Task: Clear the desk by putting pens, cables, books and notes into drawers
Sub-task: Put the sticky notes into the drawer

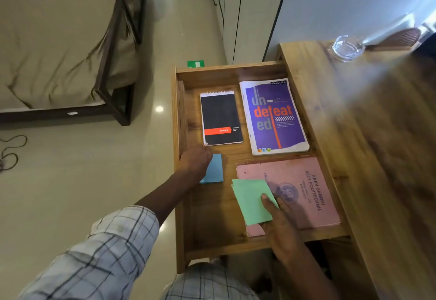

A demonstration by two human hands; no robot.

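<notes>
A bed (59,40) with beige bedding fills the left of the view, well apart from the wooden counter (377,134) on the right. A wide drawer (212,219) stands pulled out from the counter's side, and everything for tidying lies flat on its bottom. The pink book (306,195) sits at the near right. Beyond it is the purple notebook (276,118), and just beside that, to the left, the black spiral pad (221,118). The green notes (250,203) overlap the pink book's left edge. They are pinched in the right hand (280,226), with the thumb pressed on top and the fingers hidden beneath. The blue note (215,169) lies near the drawer's left wall, just in front of the spiral pad. The left hand (194,160) covers its left edge, back of the hand up — whether it grips the note or only rests on it cannot be told. A small glass dish (346,47) stands at the counter's far end.
</notes>
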